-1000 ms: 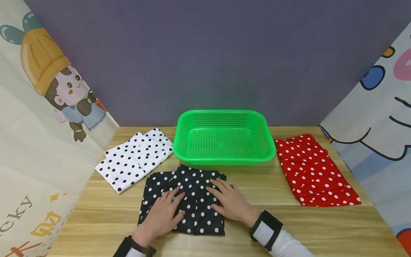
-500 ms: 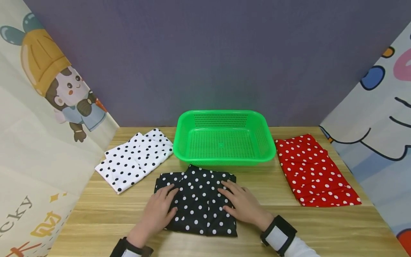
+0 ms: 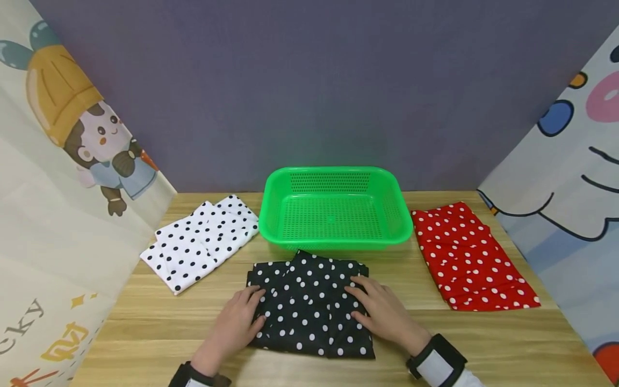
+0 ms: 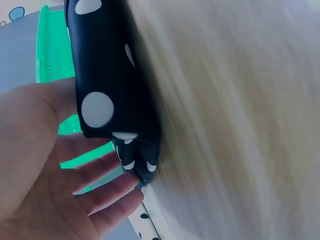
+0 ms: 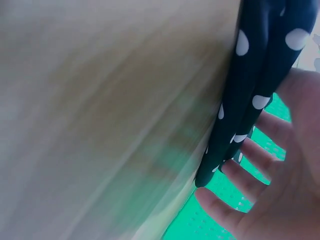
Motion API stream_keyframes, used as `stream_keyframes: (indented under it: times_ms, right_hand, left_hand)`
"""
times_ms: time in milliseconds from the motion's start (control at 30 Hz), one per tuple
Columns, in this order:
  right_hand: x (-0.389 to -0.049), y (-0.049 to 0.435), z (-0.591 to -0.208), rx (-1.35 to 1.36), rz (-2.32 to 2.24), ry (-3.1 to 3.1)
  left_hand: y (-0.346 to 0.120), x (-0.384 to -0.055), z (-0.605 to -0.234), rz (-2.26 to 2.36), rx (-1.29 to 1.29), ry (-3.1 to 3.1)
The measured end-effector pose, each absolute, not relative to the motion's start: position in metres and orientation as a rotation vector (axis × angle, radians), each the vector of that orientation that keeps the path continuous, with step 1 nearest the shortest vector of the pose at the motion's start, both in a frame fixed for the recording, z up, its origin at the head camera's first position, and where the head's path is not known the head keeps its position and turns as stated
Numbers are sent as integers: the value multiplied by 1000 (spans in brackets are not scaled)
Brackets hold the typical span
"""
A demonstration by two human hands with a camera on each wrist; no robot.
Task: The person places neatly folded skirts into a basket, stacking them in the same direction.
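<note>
Left hand and right hand are rested on opposite sides of black cloth. Fingers spread, nothing clasped.

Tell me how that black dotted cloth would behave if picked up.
The black cloth would probably sag, given its soft creases. Lifted by one edge, it might unfold, since its layers look loosely stacked. Lying flat, it probably won't roll.

Black dotted cloth, seemingly folded
</note>
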State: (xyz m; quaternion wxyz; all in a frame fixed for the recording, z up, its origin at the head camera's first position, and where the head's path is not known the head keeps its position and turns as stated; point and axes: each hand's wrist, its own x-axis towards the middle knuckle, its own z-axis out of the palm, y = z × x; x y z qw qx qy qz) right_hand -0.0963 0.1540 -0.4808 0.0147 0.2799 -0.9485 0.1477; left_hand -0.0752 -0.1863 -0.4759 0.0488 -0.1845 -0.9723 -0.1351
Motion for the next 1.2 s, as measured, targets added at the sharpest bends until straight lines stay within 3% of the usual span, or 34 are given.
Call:
stream_keyframes:
  times_ms: [1200]
  right_hand:
    - [-87,198,-478,451,428,-3060]
  left_hand:
    - [-132,-76,-477,-440,-665,-2986]
